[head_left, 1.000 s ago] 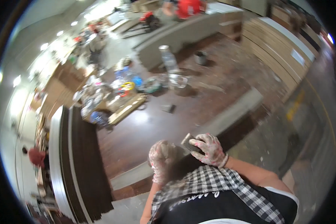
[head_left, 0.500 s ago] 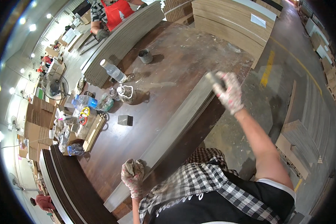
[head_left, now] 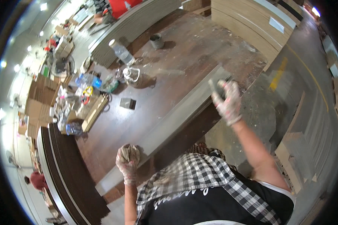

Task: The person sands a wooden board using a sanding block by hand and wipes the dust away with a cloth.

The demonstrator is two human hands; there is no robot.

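Observation:
A long, narrow grey board (head_left: 176, 117) lies slantwise along the table's near edge, on top of other dark boards. My right hand (head_left: 228, 104), in a stained white glove, is near the board's far end. Its fingers are closed around a small grey block (head_left: 214, 87), partly hidden and blurred. Toward the near end, my left hand (head_left: 127, 163) rests in a fist at the board's edge, gloved too. Something crumpled and brownish shows at its fingers, though I cannot tell it from the soiled glove. Another small grey block (head_left: 127, 103) sits on the brown table (head_left: 184, 48).
Beyond the board stand a clear bottle (head_left: 122, 52), a handled jug (head_left: 132, 76) and a dark cup (head_left: 156, 41). Left are scissors (head_left: 87, 93) among bottles and wood strips. Board stacks (head_left: 251, 28) border the table; a person in a red apron (head_left: 123, 7) works across it.
The view has shifted, so the table sits higher and farther right. My right hand has come slightly back along the board from its far end; my left hand stays at the near part.

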